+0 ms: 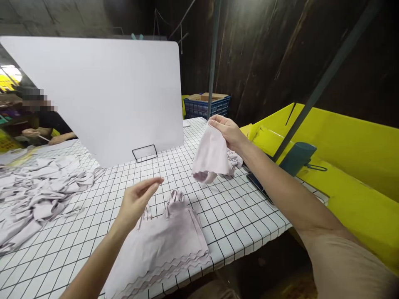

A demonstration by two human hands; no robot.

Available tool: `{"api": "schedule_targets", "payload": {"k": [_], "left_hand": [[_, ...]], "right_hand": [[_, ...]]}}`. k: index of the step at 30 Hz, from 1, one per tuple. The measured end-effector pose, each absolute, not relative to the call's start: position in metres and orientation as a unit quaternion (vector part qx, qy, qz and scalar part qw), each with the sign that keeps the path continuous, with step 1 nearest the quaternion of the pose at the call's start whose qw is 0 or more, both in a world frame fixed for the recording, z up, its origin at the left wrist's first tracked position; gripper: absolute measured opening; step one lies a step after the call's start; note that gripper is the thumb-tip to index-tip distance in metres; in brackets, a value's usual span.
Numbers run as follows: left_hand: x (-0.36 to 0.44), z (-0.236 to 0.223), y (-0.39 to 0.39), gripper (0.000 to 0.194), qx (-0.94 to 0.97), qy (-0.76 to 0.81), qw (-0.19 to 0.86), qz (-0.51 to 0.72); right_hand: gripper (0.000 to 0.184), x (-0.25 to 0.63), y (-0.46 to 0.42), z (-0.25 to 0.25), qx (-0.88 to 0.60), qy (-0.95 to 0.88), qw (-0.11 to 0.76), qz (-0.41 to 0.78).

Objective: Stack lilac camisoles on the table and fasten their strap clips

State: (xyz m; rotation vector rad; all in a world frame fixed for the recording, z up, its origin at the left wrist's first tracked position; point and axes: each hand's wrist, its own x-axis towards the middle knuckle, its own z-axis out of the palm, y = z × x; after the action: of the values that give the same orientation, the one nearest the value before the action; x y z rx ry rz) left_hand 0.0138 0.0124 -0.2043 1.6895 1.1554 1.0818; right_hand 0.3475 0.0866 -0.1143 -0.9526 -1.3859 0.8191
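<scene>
My right hand [227, 131] pinches the top of a pale pink garment piece [210, 155] and holds it up above the grid-patterned table [243, 216]. My left hand [137, 199] hovers open, fingers loosely stretched, just above a neat stack of the same pink tops [162, 249] lying near the table's front edge. A small crumpled pink piece [234, 160] lies under my right wrist.
A big heap of pink garments [37, 195] covers the table's left side. A white board [102, 95] stands on a wire holder [144, 153] at the back. Another person [43, 124] sits behind it on the left. A yellow bin [343, 158] and blue crate [205, 106] lie to the right.
</scene>
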Motion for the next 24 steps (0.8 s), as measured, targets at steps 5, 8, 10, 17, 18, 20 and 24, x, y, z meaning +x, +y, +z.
{"api": "schedule_targets", "payload": {"k": [5, 8, 10, 17, 18, 20, 24], "left_hand": [[0.083, -0.14, 0.043, 0.045, 0.634, 0.246, 0.556, 0.478], [0.099, -0.131, 0.049, 0.056, 0.641, 0.18, 0.629, 0.402], [0.098, -0.133, 0.045, 0.045, 0.635, 0.193, 0.638, 0.389], [0.075, -0.142, 0.026, 0.02, 0.47, 0.206, 0.747, 0.422], [0.072, -0.14, 0.025, 0.016, 0.441, 0.196, 0.758, 0.438], [0.066, -0.134, 0.023, 0.008, 0.398, 0.178, 0.764, 0.475], [0.06, -0.126, 0.021, 0.008, 0.338, 0.19, 0.753, 0.532]], "right_hand": [[0.03, 0.308, 0.054, -0.069, -0.354, -0.698, 0.461, 0.418], [0.024, 0.295, 0.046, -0.054, -0.352, -0.739, 0.42, 0.392], [0.022, 0.29, 0.047, -0.048, -0.354, -0.73, 0.426, 0.401], [0.017, 0.281, 0.068, -0.072, -0.422, -0.631, 0.543, 0.359], [0.018, 0.282, 0.068, -0.081, -0.433, -0.634, 0.563, 0.304], [0.029, 0.287, 0.06, -0.103, -0.446, -0.639, 0.581, 0.235], [0.057, 0.285, 0.032, -0.154, -0.45, -0.647, 0.478, 0.388]]}}
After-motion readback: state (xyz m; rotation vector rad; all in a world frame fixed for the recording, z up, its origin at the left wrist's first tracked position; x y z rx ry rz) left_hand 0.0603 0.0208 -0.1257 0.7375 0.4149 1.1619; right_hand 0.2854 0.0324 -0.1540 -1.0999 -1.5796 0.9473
